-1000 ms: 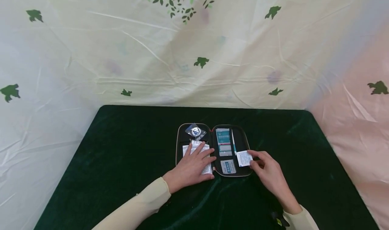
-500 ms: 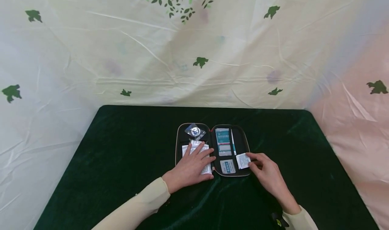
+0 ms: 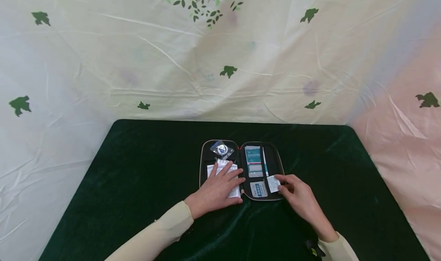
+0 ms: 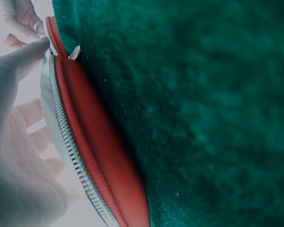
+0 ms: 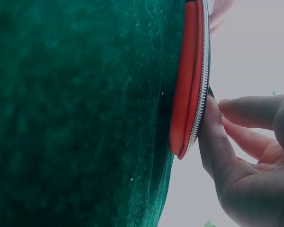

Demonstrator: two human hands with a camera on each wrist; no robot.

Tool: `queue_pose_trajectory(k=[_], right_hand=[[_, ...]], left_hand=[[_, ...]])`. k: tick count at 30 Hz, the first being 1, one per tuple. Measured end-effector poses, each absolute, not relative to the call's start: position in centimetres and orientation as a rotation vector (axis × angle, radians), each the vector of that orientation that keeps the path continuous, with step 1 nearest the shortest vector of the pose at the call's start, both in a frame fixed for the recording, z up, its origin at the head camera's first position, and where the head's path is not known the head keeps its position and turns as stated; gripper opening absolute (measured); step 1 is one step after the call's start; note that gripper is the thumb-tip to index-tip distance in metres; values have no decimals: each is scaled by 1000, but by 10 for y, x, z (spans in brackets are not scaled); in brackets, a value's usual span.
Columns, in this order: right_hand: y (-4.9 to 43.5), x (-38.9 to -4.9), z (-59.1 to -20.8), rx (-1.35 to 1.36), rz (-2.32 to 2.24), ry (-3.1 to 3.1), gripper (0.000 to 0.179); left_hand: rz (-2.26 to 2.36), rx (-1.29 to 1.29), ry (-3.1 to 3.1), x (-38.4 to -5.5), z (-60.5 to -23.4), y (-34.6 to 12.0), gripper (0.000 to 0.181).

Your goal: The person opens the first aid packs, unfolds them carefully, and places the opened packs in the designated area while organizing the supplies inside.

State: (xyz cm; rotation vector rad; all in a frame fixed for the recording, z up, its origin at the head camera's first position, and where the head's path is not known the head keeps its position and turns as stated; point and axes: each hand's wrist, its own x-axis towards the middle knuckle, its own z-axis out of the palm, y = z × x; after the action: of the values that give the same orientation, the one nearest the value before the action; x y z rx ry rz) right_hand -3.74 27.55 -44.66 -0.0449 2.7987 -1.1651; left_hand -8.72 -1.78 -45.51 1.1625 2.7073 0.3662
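Observation:
An unzipped case lies spread on the table, black inside; its red outer side and silver zipper show in the left wrist view. My left hand rests with spread fingers on silvery-white packets in the left half. Over the right half, the thumb and forefinger of my right hand pinch a small white printed packet, low beside the case's right rim. The right wrist view shows that hand at the zippered edge, its packet hidden.
A clear bag with a round white item lies in the case's upper left. The right half also holds a teal-and-white packet, a thin strip and a blue-and-white packet. Dark green cloth covers the table.
My right hand has brought the small white packet slightly down and left, further into the case's lower right. The left hand has stayed in place on the silvery-white packets.

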Motion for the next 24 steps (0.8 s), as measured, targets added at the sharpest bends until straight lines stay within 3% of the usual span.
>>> queue_pose_trajectory(k=[12, 24], right_hand=[[271, -40, -448, -39, -1145, 2750, 38], [268, -47, -450, -145, -1025, 2774, 24]], left_hand=[[364, 1159, 2683, -88, -455, -18, 66], [315, 1167, 2669, -89, -452, -18, 68]])
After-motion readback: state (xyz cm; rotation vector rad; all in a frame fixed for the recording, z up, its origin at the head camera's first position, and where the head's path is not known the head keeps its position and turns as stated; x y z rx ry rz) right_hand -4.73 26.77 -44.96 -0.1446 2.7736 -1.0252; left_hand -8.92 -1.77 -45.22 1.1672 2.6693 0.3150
